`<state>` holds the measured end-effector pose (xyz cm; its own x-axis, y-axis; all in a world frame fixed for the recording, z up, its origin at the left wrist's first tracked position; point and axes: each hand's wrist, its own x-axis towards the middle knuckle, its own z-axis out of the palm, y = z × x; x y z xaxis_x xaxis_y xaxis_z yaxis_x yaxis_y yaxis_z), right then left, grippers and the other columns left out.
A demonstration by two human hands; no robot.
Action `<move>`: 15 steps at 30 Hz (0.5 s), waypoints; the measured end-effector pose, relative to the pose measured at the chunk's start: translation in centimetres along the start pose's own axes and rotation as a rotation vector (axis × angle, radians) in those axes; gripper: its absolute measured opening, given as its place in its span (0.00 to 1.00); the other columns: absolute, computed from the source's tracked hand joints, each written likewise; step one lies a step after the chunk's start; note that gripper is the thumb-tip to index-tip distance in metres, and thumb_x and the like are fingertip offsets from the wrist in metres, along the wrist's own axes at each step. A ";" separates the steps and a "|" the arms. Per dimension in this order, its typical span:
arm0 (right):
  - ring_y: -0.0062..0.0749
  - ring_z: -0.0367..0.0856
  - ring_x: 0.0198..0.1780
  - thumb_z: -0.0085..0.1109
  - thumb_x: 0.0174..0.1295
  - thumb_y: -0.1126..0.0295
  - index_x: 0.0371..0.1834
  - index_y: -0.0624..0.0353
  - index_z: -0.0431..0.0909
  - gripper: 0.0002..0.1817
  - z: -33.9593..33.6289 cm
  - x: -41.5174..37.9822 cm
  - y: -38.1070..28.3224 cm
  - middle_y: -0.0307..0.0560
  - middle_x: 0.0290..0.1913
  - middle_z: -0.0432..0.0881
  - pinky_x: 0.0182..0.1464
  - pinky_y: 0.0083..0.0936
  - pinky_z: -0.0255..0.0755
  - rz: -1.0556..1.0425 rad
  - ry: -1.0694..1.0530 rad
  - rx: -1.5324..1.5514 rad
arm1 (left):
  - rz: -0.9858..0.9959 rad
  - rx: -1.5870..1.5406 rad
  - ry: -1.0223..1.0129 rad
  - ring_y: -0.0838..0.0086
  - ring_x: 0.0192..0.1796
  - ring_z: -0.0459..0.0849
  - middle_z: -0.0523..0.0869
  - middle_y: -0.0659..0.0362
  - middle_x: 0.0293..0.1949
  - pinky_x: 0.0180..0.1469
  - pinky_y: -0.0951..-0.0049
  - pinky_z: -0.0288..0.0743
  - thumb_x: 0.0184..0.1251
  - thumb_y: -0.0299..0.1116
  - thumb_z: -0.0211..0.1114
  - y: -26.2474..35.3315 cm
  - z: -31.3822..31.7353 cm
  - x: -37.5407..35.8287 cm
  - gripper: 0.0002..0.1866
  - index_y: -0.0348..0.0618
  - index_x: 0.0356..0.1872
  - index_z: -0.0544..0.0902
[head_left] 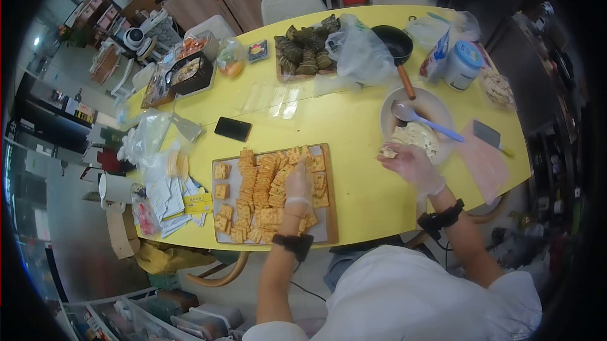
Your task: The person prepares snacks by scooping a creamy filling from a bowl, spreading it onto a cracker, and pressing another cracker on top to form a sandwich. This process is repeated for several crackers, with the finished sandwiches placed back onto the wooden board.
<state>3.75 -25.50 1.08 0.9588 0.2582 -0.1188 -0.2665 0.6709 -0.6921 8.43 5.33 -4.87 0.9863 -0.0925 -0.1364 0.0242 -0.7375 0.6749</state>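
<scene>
My left hand (299, 186), in a clear plastic glove, reaches down over a tray (333, 214) of square golden crackers (256, 183). Its fingers are drawn together at the crackers; whatever they grip is hidden behind the hand. In my gloved right hand (412, 167), a small pale lump (387, 152) of soft stuff is pinched between thumb and fingers. That hand is at the near side of a white plate (387, 113), which bears a larger creamy white soft mass (417, 137). A spoon with a blue-purple handle (442, 130) lies across the plate.
On the yellow table are a phone (232, 129), leaf-wrapped bundles (306, 47), a black pan (393, 44) with its handle over the plate, and a white tub (463, 66). A scraper (490, 135) lies by a pink sheet (484, 164) at right. Paper packets (167, 199) lie left.
</scene>
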 end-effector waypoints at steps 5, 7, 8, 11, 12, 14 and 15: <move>0.47 0.75 0.59 0.46 0.67 0.69 0.55 0.64 0.73 0.16 5.6 0.0 1.4 0.54 0.59 0.73 0.63 0.38 0.66 -0.171 0.151 -0.265 | 0.024 -1.268 -0.222 0.75 0.43 0.82 0.81 0.57 0.45 0.43 0.71 0.80 0.67 0.25 0.55 7.4 3.0 -2.6 0.28 0.40 0.68 0.60; 0.46 0.76 0.59 0.47 0.65 0.72 0.56 0.62 0.73 0.16 8.1 -0.3 0.8 0.55 0.59 0.74 0.63 0.39 0.66 -0.212 0.256 -0.500 | 0.050 -1.415 -0.295 0.73 0.47 0.82 0.80 0.58 0.46 0.49 0.69 0.79 0.67 0.24 0.53 8.8 4.4 -2.8 0.30 0.39 0.70 0.55; 0.47 0.75 0.60 0.47 0.63 0.74 0.55 0.61 0.73 0.17 8.4 -0.6 0.9 0.55 0.59 0.74 0.63 0.40 0.66 -0.323 0.235 -0.755 | 0.034 -1.514 -0.310 0.73 0.49 0.81 0.80 0.58 0.47 0.51 0.69 0.79 0.67 0.24 0.52 10.3 4.1 -3.3 0.30 0.38 0.69 0.55; 0.50 0.72 0.62 0.47 0.58 0.81 0.56 0.60 0.73 0.21 8.8 -1.5 1.0 0.56 0.58 0.75 0.64 0.43 0.63 -0.607 0.157 -1.378 | -0.051 -1.661 -0.309 0.72 0.51 0.80 0.78 0.57 0.48 0.55 0.66 0.76 0.67 0.24 0.50 14.5 2.2 -4.6 0.29 0.37 0.69 0.55; 0.52 0.70 0.63 0.47 0.56 0.83 0.57 0.59 0.73 0.23 8.6 -1.6 1.2 0.56 0.58 0.75 0.65 0.44 0.61 -0.673 0.131 -1.490 | -0.086 -1.683 -0.298 0.72 0.51 0.80 0.78 0.57 0.48 0.56 0.65 0.76 0.67 0.24 0.50 15.2 1.8 -4.8 0.28 0.38 0.68 0.56; 0.54 0.67 0.65 0.47 0.53 0.85 0.59 0.59 0.71 0.26 8.9 -1.7 1.0 0.56 0.58 0.75 0.67 0.45 0.58 -0.723 0.113 -1.623 | -0.038 -1.723 -0.282 0.70 0.51 0.80 0.77 0.55 0.52 0.57 0.64 0.74 0.68 0.25 0.51 15.4 1.8 -5.4 0.27 0.39 0.67 0.57; 0.54 0.66 0.66 0.46 0.53 0.85 0.60 0.59 0.69 0.28 9.3 -1.9 0.7 0.56 0.59 0.75 0.67 0.45 0.57 -0.709 0.126 -1.646 | -0.016 -1.741 -0.272 0.70 0.52 0.80 0.76 0.55 0.54 0.58 0.63 0.74 0.69 0.26 0.51 15.4 1.7 -5.6 0.26 0.40 0.67 0.57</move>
<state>0.83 -19.08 7.49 0.8566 0.1569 0.4915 0.4433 -0.7111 -0.5457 2.97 -6.65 5.00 0.9361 -0.3254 -0.1338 0.3416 0.7496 0.5669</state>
